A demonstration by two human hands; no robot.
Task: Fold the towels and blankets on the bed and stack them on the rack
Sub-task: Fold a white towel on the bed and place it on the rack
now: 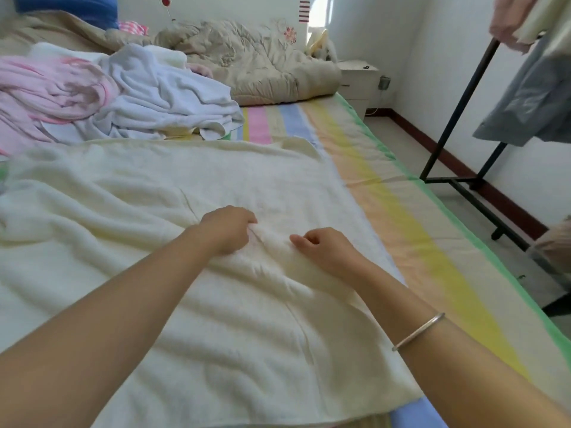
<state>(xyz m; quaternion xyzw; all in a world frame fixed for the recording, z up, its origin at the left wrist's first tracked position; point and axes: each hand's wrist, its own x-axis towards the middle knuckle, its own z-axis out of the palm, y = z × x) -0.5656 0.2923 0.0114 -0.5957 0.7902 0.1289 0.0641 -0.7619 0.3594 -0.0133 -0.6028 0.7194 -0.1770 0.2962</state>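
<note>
A large cream towel point(191, 186) lies spread and wrinkled across the near part of the bed. My left hand point(227, 228) pinches a raised fold of it near the middle. My right hand point(323, 248) rests just to the right on the same ridge, fingers curled onto the cloth. A crumpled white towel point(160, 94) and a pink blanket point(46, 88) lie heaped at the far left. The black rack point(457, 109) stands to the right of the bed, with pale cloths point(531, 20) draped over its top.
A beige quilt point(247, 63) is bunched at the head of the striped bed sheet point(386, 186). A white nightstand point(358, 78) sits in the far corner. A grey garment point(531, 103) hangs from the rack. The floor strip between bed and rack is narrow.
</note>
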